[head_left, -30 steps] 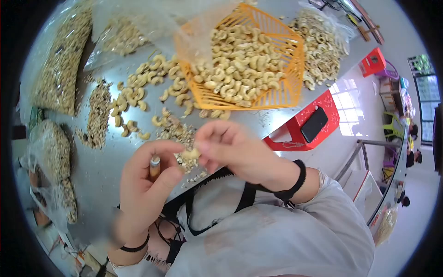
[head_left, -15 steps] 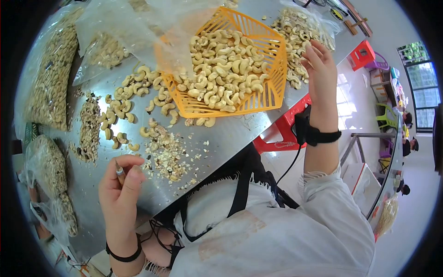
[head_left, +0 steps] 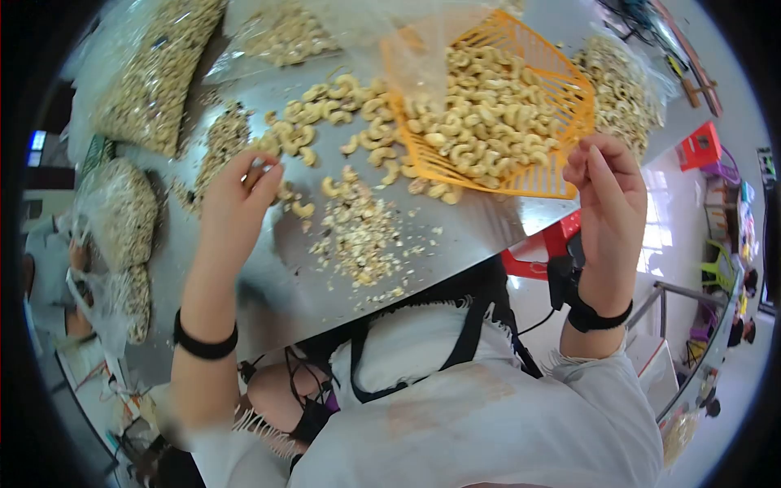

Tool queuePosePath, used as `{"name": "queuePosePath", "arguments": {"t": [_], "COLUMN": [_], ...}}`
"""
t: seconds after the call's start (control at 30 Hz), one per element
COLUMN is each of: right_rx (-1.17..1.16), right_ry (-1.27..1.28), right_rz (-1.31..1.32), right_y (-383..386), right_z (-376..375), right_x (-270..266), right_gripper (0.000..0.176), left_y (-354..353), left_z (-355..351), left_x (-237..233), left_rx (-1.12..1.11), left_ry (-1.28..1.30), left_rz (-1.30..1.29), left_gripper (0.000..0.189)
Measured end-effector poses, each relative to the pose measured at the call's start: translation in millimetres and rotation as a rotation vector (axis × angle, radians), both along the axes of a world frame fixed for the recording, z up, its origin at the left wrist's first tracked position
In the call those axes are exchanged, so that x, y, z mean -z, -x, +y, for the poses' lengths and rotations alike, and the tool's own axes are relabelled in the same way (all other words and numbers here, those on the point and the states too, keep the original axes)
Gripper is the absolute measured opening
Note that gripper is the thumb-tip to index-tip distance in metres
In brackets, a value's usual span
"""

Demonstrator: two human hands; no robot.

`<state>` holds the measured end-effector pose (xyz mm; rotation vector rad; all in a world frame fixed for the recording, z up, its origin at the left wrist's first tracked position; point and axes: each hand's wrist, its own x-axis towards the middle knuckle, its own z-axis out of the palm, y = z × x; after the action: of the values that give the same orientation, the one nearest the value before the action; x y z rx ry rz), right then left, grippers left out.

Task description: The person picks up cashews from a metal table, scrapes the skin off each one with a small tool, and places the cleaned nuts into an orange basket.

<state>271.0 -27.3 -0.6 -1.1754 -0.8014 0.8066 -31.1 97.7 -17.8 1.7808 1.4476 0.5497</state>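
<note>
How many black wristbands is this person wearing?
2. The left wristband circles the left wrist, near the metal table. The right wristband circles the right wrist, out past the table's edge. The sleeves might hide more.

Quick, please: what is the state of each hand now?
Left hand: fingers pinched shut among loose cashews; held thing unclear.
Right hand: fingers curled beside orange basket; contents cannot be told.

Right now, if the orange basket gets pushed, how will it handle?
It would likely slide rather than tip: the orange basket sits low and wide on the smooth metal table. It is probably heavy for thin plastic, since cashews heap it full. Its slotted walls look flexible, so lifting by one corner may bend it and spill.
</note>
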Motion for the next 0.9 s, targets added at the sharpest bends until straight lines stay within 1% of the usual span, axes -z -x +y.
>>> {"name": "queuePosePath", "arguments": {"t": [0.03, 0.1, 0.13, 0.2, 0.23, 0.3, 0.33, 0.37, 0.43, 0.53, 0.63, 0.8, 0.87, 0.9], "right_rx": [-0.049, -0.103, -0.103, -0.108, -0.132, -0.155, -0.169, -0.183, -0.194, -0.221, -0.251, -0.298, -0.358, -0.356], "right_ry": [0.005, 0.002, 0.015, 0.028, 0.041, 0.053, 0.064, 0.076, 0.085, 0.096, 0.104, 0.134, 0.177, 0.181], "right_rz": [0.013, 0.029, 0.029, 0.034, 0.032, 0.027, 0.023, 0.019, 0.024, 0.037, 0.056, 0.064, 0.121, 0.121], "right_y": [3, 10, 14, 20, 23, 27, 30, 33, 38, 43, 49, 58, 62, 64], "right_z": [-1, -2, -2, -3, -4, -5, -5, -5, -5, -6, -6, -4, -4, -4], "right_x": [1, 2, 2, 3, 4, 5, 5, 5, 5, 4, 2, 1, -1, -1], "right_gripper": [0.014, 0.012, 0.013, 0.013, 0.013, 0.014, 0.015, 0.015, 0.016, 0.016, 0.015, 0.014, 0.014, 0.014], "left_y": [0, 0, -2, -8, -11, -18, -23, -26, -30, -32, -26, -22, -22, -22], "left_z": [6, 15, 16, 18, 19, 20, 22, 23, 26, 28, 27, 23, 21, 18], "left_x": [4, 14, 16, 19, 23, 28, 25, 28, 35, 33, 35, 33, 30, 27], "left_rx": [-0.021, 0.007, -0.008, 0.108, 0.103, 0.152, 0.156, 0.155, 0.115, 0.084, 0.138, 0.122, 0.127, 0.126], "left_ry": [-0.005, -0.172, -0.173, -0.34, -0.339, -0.505, -0.437, -0.436, -0.522, -0.461, -0.525, -0.493, -0.489, -0.48], "left_rz": [0.017, 0.168, 0.178, 0.261, 0.266, 0.271, 0.31, 0.308, 0.401, 0.383, 0.344, 0.318, 0.301, 0.252], "left_gripper": [0.014, 0.018, 0.018, 0.025, 0.025, 0.027, 0.029, 0.029, 0.026, 0.022, 0.021, 0.022, 0.022, 0.02]}}
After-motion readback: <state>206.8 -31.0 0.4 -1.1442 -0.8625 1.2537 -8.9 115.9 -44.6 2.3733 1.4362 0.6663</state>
